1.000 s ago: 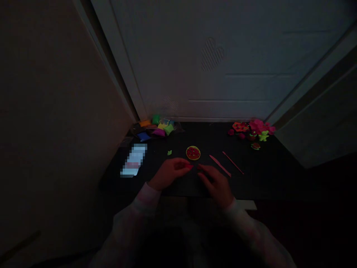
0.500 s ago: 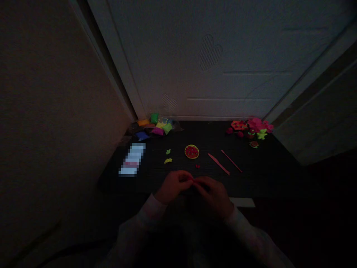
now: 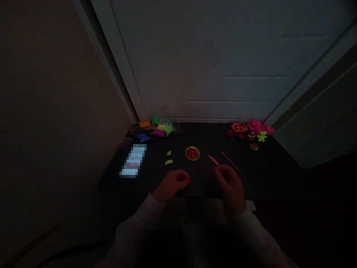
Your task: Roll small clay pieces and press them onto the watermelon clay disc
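Note:
Near the front edge of the dark table, my left hand (image 3: 172, 184) pinches a bit of red clay (image 3: 188, 179) between thumb and fingertips. My right hand (image 3: 230, 184) is apart from it, to the right, its fingertips closed on a tiny red piece (image 3: 214, 171). That hand covers the lower part of the pink clay knife (image 3: 213, 160). Beyond the hands lies a round clay pizza (image 3: 192, 153), red with a yellow rim and small dots. A small dark red piece (image 3: 198, 168) rests just below it. Left of the pizza are a green piece (image 3: 169, 153) and a yellow piece (image 3: 169, 162).
A thin pink stick tool (image 3: 232, 163) lies right of the knife. At the back left are colourful clay packets (image 3: 158, 132); a phone (image 3: 133, 160) with a lit screen lies in front. Pink clay flowers (image 3: 256, 127), a yellow-green figure (image 3: 262, 136) and a small burger (image 3: 254, 146) sit back right.
My hands came together over red clay, then my right hand moved away right, over the knife. The small dark red piece and the yellow piece came into view on the table.

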`<state>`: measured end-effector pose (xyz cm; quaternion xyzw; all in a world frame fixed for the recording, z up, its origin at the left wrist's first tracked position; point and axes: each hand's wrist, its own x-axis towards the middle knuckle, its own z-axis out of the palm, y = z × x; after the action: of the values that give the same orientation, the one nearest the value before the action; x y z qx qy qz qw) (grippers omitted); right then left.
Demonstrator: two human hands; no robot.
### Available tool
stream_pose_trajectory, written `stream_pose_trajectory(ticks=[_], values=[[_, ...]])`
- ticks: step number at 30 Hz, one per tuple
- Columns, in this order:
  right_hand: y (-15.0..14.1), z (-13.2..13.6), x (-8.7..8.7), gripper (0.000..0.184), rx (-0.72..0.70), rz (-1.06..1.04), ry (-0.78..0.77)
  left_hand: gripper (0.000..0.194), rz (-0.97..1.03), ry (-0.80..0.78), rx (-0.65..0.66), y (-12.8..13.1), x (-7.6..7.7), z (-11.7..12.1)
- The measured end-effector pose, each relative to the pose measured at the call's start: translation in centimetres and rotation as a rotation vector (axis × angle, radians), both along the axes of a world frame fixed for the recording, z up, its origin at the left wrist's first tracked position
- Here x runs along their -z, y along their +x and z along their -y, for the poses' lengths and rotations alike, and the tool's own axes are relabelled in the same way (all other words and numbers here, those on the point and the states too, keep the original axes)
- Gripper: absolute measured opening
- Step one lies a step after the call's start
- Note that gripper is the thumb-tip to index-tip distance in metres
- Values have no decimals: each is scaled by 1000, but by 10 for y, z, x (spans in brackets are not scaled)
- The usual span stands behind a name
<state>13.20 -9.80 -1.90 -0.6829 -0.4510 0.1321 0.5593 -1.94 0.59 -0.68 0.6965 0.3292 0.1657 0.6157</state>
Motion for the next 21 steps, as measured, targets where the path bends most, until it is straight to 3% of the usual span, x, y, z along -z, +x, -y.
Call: stream_pose_trajectory(ticks=[3,6,11,17,21], values=[[10,-1,0,25,-64,-38,-57,11,-32,150,-115,-4,-5,-22],[10,-6,6,19,-190,-53,-141,20,-57,321,-232,2,-8,-53],[5,-11,22,14,-202,-99,-208,18,-166,548,-277,27,4,-99],[6,-13,24,20,-187,-174,-207,10,-271,709,-203,37,19,-114],[5,-15,21,28,-219,-213,-178,17,-298,771,-186,34,21,-115]])
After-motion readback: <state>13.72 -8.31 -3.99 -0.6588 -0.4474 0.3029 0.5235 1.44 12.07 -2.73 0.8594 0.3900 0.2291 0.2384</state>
